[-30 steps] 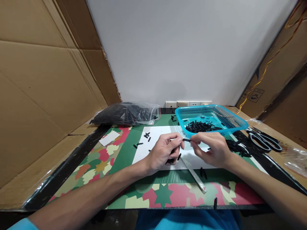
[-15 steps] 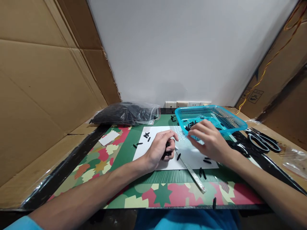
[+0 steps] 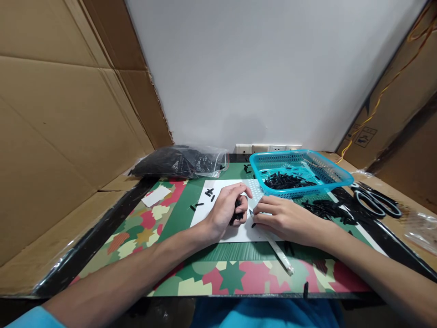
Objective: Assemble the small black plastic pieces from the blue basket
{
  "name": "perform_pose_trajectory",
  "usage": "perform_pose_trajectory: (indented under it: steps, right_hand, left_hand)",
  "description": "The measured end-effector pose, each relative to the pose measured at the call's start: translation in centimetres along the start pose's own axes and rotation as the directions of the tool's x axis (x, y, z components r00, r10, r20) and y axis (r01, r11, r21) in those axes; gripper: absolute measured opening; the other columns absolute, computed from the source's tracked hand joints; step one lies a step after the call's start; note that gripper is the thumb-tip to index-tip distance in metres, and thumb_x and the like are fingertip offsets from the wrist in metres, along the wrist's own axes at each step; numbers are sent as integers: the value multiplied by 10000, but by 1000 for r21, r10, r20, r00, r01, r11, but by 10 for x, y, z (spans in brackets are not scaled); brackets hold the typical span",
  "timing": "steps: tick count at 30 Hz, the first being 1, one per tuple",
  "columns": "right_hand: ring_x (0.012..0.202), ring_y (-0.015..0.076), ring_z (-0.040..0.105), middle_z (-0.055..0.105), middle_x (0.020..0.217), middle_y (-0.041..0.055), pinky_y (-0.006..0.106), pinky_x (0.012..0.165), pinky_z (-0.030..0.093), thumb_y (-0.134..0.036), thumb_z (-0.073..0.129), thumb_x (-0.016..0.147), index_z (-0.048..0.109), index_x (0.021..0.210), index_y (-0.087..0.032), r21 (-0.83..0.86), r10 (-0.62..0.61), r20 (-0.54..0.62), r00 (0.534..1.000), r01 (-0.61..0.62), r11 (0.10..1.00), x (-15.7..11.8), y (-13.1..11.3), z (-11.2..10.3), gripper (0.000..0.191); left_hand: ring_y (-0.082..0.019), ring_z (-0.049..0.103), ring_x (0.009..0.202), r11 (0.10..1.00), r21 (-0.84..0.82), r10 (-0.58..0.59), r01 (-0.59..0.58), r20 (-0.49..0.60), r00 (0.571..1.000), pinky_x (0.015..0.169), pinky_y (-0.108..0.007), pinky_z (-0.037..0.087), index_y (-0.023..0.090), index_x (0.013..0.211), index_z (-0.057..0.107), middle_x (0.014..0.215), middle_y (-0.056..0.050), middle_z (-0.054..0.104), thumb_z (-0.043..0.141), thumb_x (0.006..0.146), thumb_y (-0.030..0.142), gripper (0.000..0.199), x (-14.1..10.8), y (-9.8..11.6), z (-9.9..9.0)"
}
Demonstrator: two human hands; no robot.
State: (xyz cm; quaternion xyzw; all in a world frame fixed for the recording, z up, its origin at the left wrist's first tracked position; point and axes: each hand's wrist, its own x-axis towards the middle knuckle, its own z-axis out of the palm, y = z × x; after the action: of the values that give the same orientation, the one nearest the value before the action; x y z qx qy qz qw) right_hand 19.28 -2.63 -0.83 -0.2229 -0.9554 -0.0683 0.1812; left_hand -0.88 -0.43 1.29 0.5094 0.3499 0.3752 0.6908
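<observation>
My left hand (image 3: pixel 229 207) is curled round a bunch of small black pieces (image 3: pixel 237 213), their ends showing between thumb and fingers. Just to its right, my right hand (image 3: pixel 278 216) lies low over the white sheet (image 3: pixel 205 218), fingertips pinched together at one small black piece (image 3: pixel 253 225). Partly under that hand is a slim tool with a whitish handle (image 3: pixel 282 258); its pointed metal tip shows beside the fingertips. More black pieces (image 3: pixel 209 192) are scattered on the sheet's left part.
A blue plastic basket (image 3: pixel 337 182) with a heap of black pieces stands behind the right hand. A loose pile (image 3: pixel 329 212) and scissors (image 3: pixel 375 202) lie further right. A clear bag of black pieces (image 3: pixel 174 161) rests at back left. Cardboard walls (image 3: pixel 68 91) flank the table.
My right hand has come down and left from the basket's front edge to the single black piece on the sheet. My left hand stays closed in the same place.
</observation>
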Motion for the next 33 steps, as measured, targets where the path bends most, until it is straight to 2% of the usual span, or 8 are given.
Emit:
perform_pose_trajectory:
  steps: [3,5,9,14,21,27,30,33]
  right_hand:
    - [873,199,604,679,923,81,322,771,500,-197,441,1061,638,998,-162,76,57,-52,997,-53,996,-1,-2,-3,210]
    - [822,174,632,694,913,70,290,718,505,-204,439,1065,632,1050,-167,167,143,-137,980,-119,979,-2,-3,-6,197]
    - [736,128,667,726,892,27,231,643,510,-198,553,1024,644,1049,-193,353,296,-346,891,-169,920,-3,-4,-13,95]
    - [741,133,711,755,891,31,231,641,559,-159,593,993,675,1032,-193,386,356,-450,819,-181,904,-2,-8,-16,97]
    - [750,143,756,773,905,37,230,630,619,-146,628,966,658,1109,-195,408,397,-529,750,-186,894,-3,-9,-13,153]
    - [731,140,760,782,936,33,246,663,641,-142,658,947,665,1102,-201,367,370,-575,730,-175,914,-3,-8,-13,165]
    - [728,143,760,788,916,28,244,646,641,-141,647,953,682,1070,-209,338,350,-578,737,-173,925,-3,-8,-14,140]
    - [750,150,771,793,919,24,245,669,654,-154,659,951,679,1092,-215,375,384,-571,726,-186,908,-3,-9,-14,155]
  left_hand:
    - [-63,344,342,1000,21,19,-19,0,1000,334,-146,231,191,802,568,477,94,338,542,931,454,294,0,0,0]
    - [-60,334,335,998,42,43,-43,1,999,333,-148,236,188,794,565,469,96,341,551,927,459,302,0,0,0]
    - [-44,294,334,991,104,76,-82,68,995,348,-156,276,178,787,570,451,100,361,581,924,494,345,-3,0,1]
    - [-43,282,343,985,132,89,-111,160,983,363,-161,311,189,795,542,438,105,366,582,936,519,361,-8,4,2]
    - [-39,287,389,971,179,126,-159,186,975,404,-164,336,194,854,544,476,108,381,610,943,484,311,-14,9,6]
    - [-39,310,379,968,180,142,-175,181,973,399,-160,328,188,852,551,472,102,395,590,953,498,329,-14,6,5]
    - [-38,296,367,972,167,138,-167,172,975,386,-159,314,187,841,549,461,105,383,593,948,507,340,-13,6,5]
    - [-38,275,356,975,150,137,-163,165,977,374,-160,303,192,837,538,452,112,368,591,945,518,348,-12,6,5]
